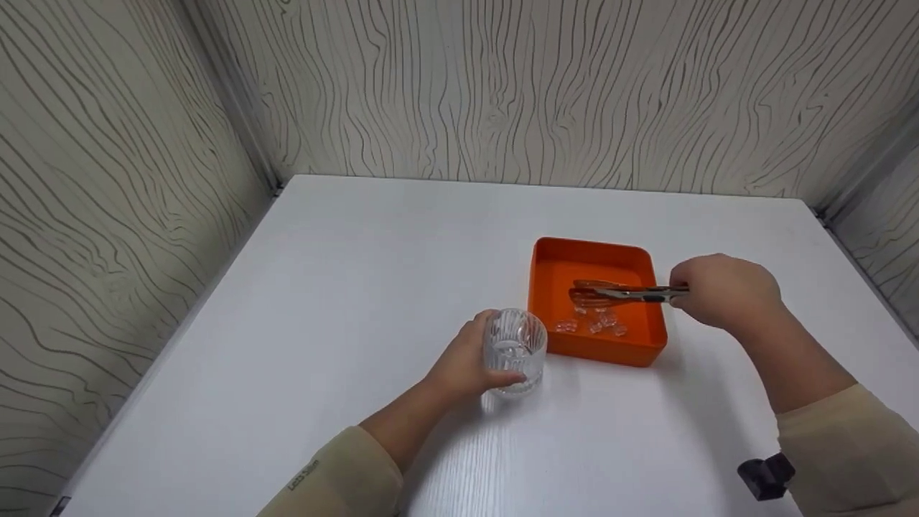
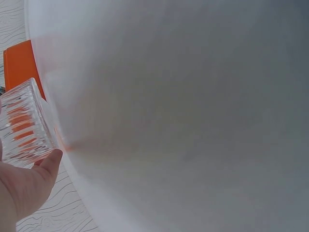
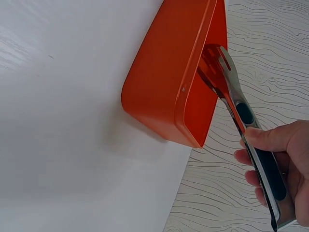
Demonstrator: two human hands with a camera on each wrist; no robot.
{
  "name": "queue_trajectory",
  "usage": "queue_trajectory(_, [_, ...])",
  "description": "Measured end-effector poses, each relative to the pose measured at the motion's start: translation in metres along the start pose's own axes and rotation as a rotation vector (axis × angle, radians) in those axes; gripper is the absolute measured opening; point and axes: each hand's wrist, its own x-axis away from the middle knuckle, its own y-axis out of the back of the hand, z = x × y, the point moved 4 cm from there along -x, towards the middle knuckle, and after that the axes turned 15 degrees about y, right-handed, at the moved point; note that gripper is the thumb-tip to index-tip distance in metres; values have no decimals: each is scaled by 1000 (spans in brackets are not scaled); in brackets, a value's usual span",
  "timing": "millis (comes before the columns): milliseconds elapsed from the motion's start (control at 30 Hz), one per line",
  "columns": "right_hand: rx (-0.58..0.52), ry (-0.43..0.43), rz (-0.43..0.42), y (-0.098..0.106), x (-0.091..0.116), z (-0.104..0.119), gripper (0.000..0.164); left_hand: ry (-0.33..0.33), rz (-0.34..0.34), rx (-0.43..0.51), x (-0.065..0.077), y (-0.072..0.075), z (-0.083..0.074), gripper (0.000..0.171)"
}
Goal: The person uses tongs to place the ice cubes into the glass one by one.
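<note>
My left hand [image 1: 463,366] grips a clear ribbed drinking glass [image 1: 515,352], thumb across its front and fingers behind it. The glass stands upright beside the near left corner of an orange square tray [image 1: 596,350]. In the left wrist view the same glass [image 2: 24,123] shows its ribbed wall. My right hand [image 1: 729,291] holds metal tongs [image 1: 635,293] with dark grip pads, reaching over the tray's right wall. The slotted tong heads are inside the tray, above several clear ice-like cubes [image 1: 607,318]. In the right wrist view the tongs [image 3: 241,108] have their heads slightly apart.
A white table [image 1: 373,244] carries the tray and glass. Wood-grain patterned panels [image 1: 488,86] rise behind the table and along both sides. A small black device [image 1: 767,475] sits at the right sleeve.
</note>
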Motion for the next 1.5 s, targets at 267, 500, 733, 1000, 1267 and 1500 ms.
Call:
queue_trajectory(267, [4, 6, -20, 10, 4, -3, 12, -10, -1, -12, 0, 0, 1, 95])
queue_trajectory(500, [7, 11, -36, 18, 7, -2, 16, 2, -1, -8, -2, -1, 2, 95])
queue_trajectory(733, [-1, 27, -41, 22, 9, 3, 15, 14, -1, 1, -1, -1, 1, 96])
queue_trajectory(1000, [-4, 62, -73, 31, 14, 10, 11, 17, 4, 12, -1, -1, 1, 96])
queue_trajectory(1267, [12, 104, -92, 39, 19, 29, 9, 9, 7, -3, -1, -1, 0, 96])
queue_trajectory(1500, [23, 149, -111, 45, 22, 46, 9, 20, 4, -24, -2, 0, 0, 99])
